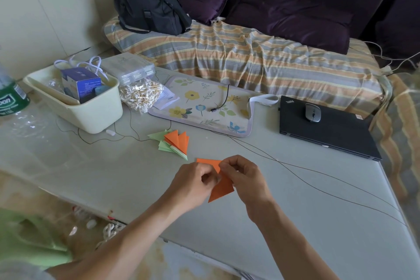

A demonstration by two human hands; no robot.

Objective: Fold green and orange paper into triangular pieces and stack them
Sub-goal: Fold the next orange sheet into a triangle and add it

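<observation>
both hands' grip, left hand (193,183) & right hand (244,175), pinches flat orange paper (221,188), creased w/ pointed corners.

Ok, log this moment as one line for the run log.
step: folding | left hand: pinches orange paper | right hand: pinches same paper | paper: above table | pile: green and orange triangles, beyond hands

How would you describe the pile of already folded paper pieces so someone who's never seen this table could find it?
Start at the cream plastic bin on the table's left, then the floral mat to its right. Just in front of the gap between them lies the pile of folded pieces: orange triangles fanned over pale green ones. Unlike the orange sheet nearer the person, no hand touches it.
</observation>
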